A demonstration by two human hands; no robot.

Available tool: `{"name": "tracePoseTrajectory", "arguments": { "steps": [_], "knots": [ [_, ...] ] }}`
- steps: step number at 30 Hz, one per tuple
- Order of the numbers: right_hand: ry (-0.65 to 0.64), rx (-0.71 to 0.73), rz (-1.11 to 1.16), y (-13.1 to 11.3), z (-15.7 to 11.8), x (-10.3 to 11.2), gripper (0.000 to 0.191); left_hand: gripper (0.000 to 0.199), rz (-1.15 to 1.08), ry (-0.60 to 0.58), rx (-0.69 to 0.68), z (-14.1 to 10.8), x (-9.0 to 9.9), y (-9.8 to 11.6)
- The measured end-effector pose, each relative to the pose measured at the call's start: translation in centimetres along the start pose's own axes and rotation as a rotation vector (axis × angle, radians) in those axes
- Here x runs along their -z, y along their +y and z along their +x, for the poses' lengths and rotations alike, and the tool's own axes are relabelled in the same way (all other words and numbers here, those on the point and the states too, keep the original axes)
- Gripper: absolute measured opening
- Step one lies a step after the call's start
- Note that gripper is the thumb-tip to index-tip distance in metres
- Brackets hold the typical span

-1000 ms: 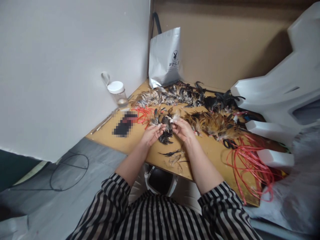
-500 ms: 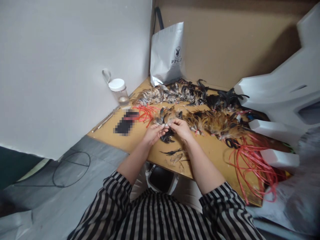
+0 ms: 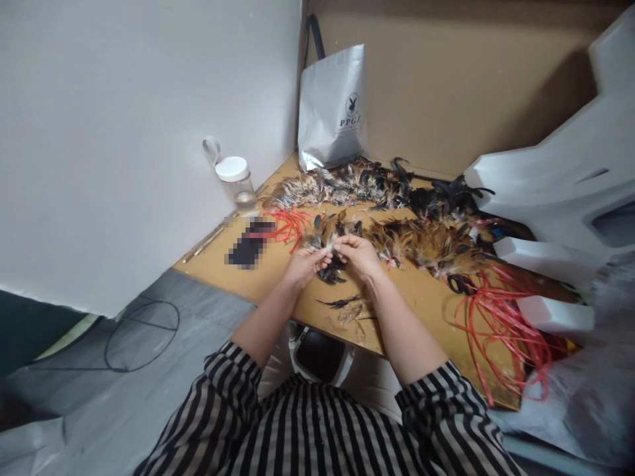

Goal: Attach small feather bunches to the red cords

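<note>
My left hand (image 3: 307, 263) and my right hand (image 3: 358, 254) meet over the middle of the table, fingertips almost touching. Both are closed in a pinch at the pale ends of some feathers (image 3: 322, 228), whose brown and black tips fan out behind the fingers. The exact grip is too small to make out. Below the hands, dark feathers (image 3: 331, 274) hang or lie on the table. A few loose black and buff feathers (image 3: 350, 307) are scattered nearer the front edge. Right of my right hand lies a row of brown feather bunches (image 3: 426, 244) with red ties.
Another feather row (image 3: 342, 185) runs along the back, before a silver bag (image 3: 330, 109). Red strips (image 3: 288, 225), a pixelated dark object (image 3: 248, 244) and a lidded jar (image 3: 235, 182) are at left. Scissors handles (image 3: 460, 284) and long red strips (image 3: 496, 330) lie at right.
Both hands stay in the same place. The fingers have shifted only slightly around the pale feather ends, and the feathers behind them have turned a little.
</note>
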State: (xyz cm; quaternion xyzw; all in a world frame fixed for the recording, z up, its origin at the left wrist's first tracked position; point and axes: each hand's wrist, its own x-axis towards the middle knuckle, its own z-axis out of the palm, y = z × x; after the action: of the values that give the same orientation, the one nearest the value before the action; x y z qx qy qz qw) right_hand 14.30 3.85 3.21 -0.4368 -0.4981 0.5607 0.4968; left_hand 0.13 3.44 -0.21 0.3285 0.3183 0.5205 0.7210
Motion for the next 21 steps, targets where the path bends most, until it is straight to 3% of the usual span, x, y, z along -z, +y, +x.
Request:
{"name": "tracePoseTrajectory", "arguments": {
  "steps": [5,10,13,16,21],
  "knots": [
    [-0.026,-0.073,0.173,-0.4,-0.1,0.2,0.030,0.006,-0.129,0.005,0.022,0.0,0.2,0.3],
    [0.013,-0.096,0.124,-0.5,0.0,0.6,0.028,0.003,-0.270,0.018,0.056,-0.2,0.3,0.8],
    [0.059,-0.030,-0.048,-0.2,0.1,0.7,0.026,0.002,-0.330,0.020,0.075,-0.3,0.4,1.0],
    [0.003,0.092,-0.260,0.4,0.2,0.7,0.026,0.001,-0.350,0.000,0.080,-0.4,0.4,1.1],
    [-0.005,0.334,-0.757,1.1,-0.1,0.1,0.024,0.003,-0.350,-0.010,0.083,-0.4,0.5,1.2]
  ]
}}
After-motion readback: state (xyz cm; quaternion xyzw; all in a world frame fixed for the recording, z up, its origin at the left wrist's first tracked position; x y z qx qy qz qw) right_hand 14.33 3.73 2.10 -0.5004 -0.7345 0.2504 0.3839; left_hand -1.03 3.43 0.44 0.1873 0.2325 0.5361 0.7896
